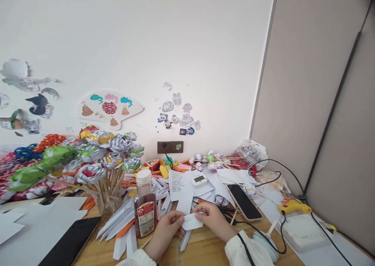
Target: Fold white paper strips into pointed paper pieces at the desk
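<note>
Between my two hands, low over the front of the wooden table, is a small folded piece of white paper [192, 222]. My left hand [170, 226] pinches its left end with thumb and fingers. At the other end, my right hand [211, 218] grips the paper's upper right corner. A folded paper strip [185, 240] lies on the table just below. Left of my left hand stands a glass bottle [145, 209] with a white cap, a red label and dark liquid inside. Behind the hands sits a small white digital timer [199, 181] on paper sheets.
Paper flowers on sticks [92, 172] crowd the left, beside a black tablet-like device [72, 242]. To the right lie a phone [244, 202], a yellow glue gun [294, 206] with its cord and a white box [306, 231]. Folded paper strips [120, 215] are heaped near the bottle.
</note>
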Motion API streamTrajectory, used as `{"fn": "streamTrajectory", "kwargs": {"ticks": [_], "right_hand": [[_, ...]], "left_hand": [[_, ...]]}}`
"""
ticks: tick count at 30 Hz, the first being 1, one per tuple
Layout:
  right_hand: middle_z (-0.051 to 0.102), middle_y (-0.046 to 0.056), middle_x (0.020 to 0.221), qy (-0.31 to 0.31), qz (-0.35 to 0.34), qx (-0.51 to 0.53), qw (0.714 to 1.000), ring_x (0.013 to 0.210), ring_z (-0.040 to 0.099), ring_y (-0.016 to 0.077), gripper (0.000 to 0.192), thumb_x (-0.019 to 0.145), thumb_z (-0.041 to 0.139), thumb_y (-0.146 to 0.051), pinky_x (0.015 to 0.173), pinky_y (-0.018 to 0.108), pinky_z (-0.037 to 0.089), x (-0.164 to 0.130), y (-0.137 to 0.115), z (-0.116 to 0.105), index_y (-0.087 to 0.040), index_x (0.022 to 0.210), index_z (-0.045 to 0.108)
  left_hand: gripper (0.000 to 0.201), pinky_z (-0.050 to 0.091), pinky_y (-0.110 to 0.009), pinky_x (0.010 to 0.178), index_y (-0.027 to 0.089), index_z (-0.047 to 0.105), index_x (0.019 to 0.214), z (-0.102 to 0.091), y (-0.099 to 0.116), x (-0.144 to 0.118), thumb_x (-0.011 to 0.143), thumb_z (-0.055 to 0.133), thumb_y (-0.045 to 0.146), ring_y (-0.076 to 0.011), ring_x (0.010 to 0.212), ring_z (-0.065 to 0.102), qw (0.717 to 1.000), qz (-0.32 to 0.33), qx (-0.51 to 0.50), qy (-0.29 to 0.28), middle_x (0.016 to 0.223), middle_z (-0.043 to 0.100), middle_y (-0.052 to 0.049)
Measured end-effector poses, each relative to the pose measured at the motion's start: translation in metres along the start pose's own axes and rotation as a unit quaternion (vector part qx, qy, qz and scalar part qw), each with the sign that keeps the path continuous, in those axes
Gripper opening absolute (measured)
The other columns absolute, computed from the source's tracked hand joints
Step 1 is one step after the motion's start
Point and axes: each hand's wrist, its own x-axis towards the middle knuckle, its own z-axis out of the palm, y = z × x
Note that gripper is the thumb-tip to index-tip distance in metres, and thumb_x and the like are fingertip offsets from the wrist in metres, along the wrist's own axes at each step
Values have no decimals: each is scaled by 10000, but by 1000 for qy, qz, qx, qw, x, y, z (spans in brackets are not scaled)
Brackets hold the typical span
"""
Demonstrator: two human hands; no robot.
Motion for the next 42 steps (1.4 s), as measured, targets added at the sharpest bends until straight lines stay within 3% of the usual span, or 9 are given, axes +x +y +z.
{"fn": "streamTrajectory", "kwargs": {"ticks": [22,27,42], "right_hand": [[604,17,662,9,3,-18,1000,625,530,145,126,649,553,-197,549,223,391,-2,-8,1,-138,718,640],[607,21,677,-16,-8,-10,1000,639,537,148,131,662,557,-209,569,230,396,-3,-9,0,-136,732,642],[593,16,700,-67,19,57,996,606,520,121,175,691,544,-257,551,216,371,-1,-6,-5,-138,803,606]], "left_hand": [[368,353,-213,403,151,546,661,5,1,-2,561,578,503,-93,341,454,1000,3,27,-13,361,509,60],[375,339,-214,397,149,532,634,5,-2,-3,571,565,517,-91,325,435,998,10,58,-4,353,500,62],[396,348,-200,407,144,502,603,-2,-1,-3,583,560,535,-82,342,457,999,-15,9,-48,370,529,49]]}}
